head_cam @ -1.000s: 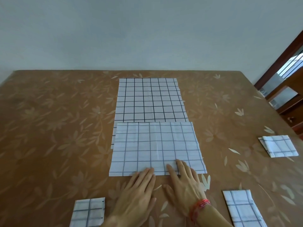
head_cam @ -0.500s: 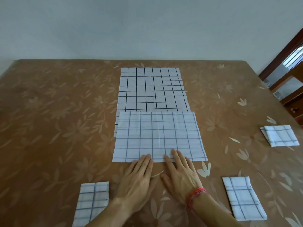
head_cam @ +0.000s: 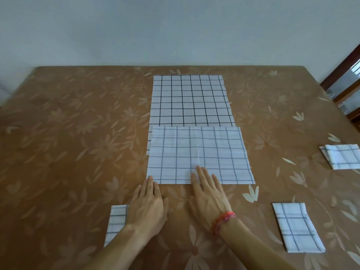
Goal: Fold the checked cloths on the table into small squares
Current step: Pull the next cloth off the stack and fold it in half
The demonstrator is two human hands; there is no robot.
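Note:
A grey-checked white cloth, folded into a wide rectangle, lies flat in the middle of the table. Its far edge overlaps a black-checked cloth spread flat behind it. My right hand rests flat with fingers apart, its fingertips on the near edge of the grey-checked cloth at the centre crease. My left hand lies flat on the table, its fingertips touching the cloth's near left corner. Neither hand holds anything.
Three small folded checked cloths lie around: one at the near left, partly under my left forearm, one at the near right, one at the right edge. The table has a brown flowered cover. A wooden frame stands beyond the right corner.
My left hand has slid left along the cloth's near edge, from beside my right hand to the near left corner. The camera view has tilted, so the cloths sit higher in frame.

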